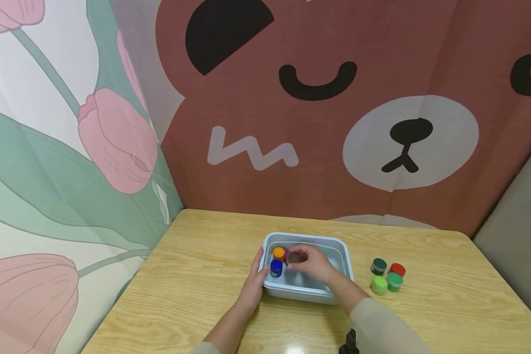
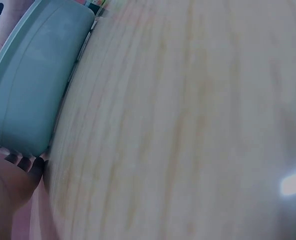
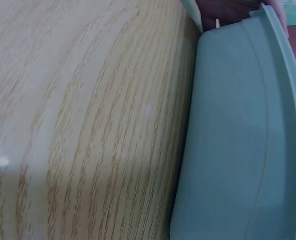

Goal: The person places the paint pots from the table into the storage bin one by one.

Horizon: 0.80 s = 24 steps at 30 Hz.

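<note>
A pale blue-grey rectangular tray stands on the wooden table. My left hand holds its left end, thumb by the rim; in the left wrist view that hand has its fingers at the tray's lower corner. Over the inside of the tray, my right hand pinches a small jar with a brown lid. Close by in the tray are an orange-lidded jar and a blue jar. A magenta jar is mostly hidden behind the right hand's jar.
Right of the tray, a dark green jar, a red jar, a light green jar and a green jar stand grouped on the table. A printed bear curtain hangs behind the table's back edge.
</note>
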Each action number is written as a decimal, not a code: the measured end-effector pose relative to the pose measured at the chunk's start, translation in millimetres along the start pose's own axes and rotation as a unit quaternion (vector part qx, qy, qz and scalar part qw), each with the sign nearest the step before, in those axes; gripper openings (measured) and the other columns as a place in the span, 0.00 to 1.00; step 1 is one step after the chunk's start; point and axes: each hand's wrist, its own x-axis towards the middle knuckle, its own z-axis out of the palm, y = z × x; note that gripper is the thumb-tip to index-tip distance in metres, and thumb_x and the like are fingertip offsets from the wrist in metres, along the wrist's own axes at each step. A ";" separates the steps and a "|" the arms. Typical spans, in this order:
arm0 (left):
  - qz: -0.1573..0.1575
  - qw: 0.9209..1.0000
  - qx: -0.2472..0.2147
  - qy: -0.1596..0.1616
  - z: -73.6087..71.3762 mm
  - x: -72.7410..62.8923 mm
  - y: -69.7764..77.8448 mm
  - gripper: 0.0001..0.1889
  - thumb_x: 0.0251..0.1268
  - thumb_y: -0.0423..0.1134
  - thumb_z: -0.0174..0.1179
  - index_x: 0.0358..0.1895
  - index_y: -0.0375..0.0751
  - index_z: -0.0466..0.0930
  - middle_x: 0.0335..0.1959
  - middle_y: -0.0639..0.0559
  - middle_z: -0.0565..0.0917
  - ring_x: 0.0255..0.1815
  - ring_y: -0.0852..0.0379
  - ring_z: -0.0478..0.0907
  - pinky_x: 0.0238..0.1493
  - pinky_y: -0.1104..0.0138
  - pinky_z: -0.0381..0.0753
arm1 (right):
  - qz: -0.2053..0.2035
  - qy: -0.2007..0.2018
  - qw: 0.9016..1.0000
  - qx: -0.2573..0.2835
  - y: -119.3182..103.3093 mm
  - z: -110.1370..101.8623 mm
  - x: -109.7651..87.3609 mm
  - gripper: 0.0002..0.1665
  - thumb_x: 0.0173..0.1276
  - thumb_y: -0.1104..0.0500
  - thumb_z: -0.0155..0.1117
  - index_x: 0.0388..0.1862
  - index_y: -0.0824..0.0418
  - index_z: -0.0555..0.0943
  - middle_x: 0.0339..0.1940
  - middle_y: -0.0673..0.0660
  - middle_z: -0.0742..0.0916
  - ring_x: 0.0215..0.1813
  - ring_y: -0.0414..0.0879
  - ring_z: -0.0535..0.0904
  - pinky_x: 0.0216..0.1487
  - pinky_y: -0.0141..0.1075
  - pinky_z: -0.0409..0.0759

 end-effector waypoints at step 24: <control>-0.017 1.000 0.008 -0.005 -1.4 2.2 -2.7 0.30 0.78 0.47 0.39 0.80 0.54 0.45 0.81 0.42 0.46 0.80 0.33 0.40 0.73 0.32 0.38 | 0.008 -0.017 0.995 -0.095 -3.6 13.7 9.1 0.24 0.46 0.61 0.81 0.45 0.59 0.85 0.42 0.52 0.87 0.43 0.44 0.78 0.52 0.43 0.78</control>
